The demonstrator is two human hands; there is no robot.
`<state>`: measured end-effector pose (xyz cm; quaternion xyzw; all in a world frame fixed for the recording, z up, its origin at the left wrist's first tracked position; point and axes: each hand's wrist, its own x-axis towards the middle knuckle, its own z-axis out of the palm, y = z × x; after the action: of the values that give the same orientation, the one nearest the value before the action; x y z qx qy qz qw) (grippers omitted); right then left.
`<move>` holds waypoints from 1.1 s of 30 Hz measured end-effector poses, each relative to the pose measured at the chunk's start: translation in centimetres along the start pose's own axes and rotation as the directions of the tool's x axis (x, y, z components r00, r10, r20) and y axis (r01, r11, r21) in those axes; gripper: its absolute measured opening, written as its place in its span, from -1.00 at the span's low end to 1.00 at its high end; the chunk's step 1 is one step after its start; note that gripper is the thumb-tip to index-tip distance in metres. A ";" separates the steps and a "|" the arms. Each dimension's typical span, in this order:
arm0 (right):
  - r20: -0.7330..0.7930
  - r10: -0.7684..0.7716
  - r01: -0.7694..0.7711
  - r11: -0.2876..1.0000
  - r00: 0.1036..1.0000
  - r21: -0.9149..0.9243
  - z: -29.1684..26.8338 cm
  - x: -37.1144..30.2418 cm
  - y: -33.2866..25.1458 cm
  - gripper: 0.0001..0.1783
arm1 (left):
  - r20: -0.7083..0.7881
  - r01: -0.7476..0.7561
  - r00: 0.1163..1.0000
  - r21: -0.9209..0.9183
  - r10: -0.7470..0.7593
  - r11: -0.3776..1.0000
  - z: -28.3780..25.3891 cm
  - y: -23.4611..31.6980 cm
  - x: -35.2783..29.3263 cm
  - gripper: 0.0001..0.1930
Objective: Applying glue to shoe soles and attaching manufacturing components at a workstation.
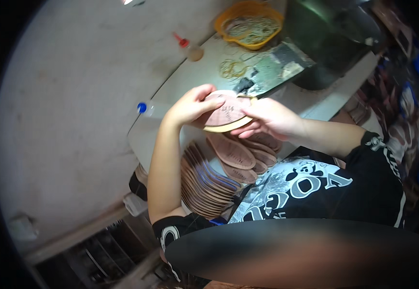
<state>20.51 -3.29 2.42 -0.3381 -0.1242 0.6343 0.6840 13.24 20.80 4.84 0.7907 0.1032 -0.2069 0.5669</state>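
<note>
Between my two hands, above the work table, is a pinkish-brown shoe insole [225, 114] with a pale yellow edge; it looks bent. My left hand [193, 107] grips one side, thumb lying on the printed face. On the other side my right hand [273, 117] pinches the insole, its thumb on top and fingers underneath. Below the hands, several loose insoles [233, 153] overlap on the table near my shirt. Beside them, a row of stacked insoles [202, 185] shows brown edges with a few bluish ones.
A yellow basket [217, 25] with pale stringy bands stands at the far side. Loose yellowish bands [233, 69] lie beside a worn green machine plate [279, 67]. A red-tipped bottle [194, 53] and a blue-capped clear bottle [144, 108] stand along the wall-side edge.
</note>
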 end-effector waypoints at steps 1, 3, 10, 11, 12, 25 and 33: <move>0.004 0.014 -0.014 1.000 1.000 -0.014 0.1 0.0 -0.2 -0.53 | 0.024 -0.035 0.999 -0.098 0.038 0.995 0.3 0.0 -0.1 -0.72; -0.036 0.022 -0.024 0.999 0.999 -0.046 0.5 -0.1 -0.5 -0.53 | -0.009 -0.011 1.000 -0.111 0.010 0.994 0.6 0.0 -0.4 -0.72; -0.050 0.055 -0.059 0.995 0.997 -0.083 0.9 0.1 -1.0 -0.54 | -0.005 -0.008 1.000 -0.245 0.007 0.969 0.8 -0.6 -0.6 -0.70; -0.027 0.067 -0.069 0.994 0.997 -0.083 0.9 0.1 -1.1 -0.54 | -0.014 -0.016 1.000 -0.254 0.013 0.967 0.8 -0.7 -0.6 -0.70; -0.042 0.067 -0.070 0.994 0.997 -0.083 0.9 0.1 -1.2 -0.54 | -0.011 0.006 1.000 -0.248 -0.009 0.969 0.9 -0.7 -0.7 -0.70; -0.146 0.075 -0.091 0.990 0.986 -0.108 1.0 0.5 -1.4 -0.59 | -0.109 0.032 0.992 -0.211 -0.056 0.977 2.5 -0.3 -2.6 -0.70; -0.137 0.080 -0.111 0.966 0.987 -0.235 0.1 0.7 -1.6 -0.57 | -0.248 0.141 0.958 -0.043 -0.147 0.989 4.3 0.2 -3.8 -0.72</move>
<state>21.83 -2.50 3.34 -0.4639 -0.1404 0.6241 0.6129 9.02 16.97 5.59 0.7937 0.2336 -0.1450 0.5426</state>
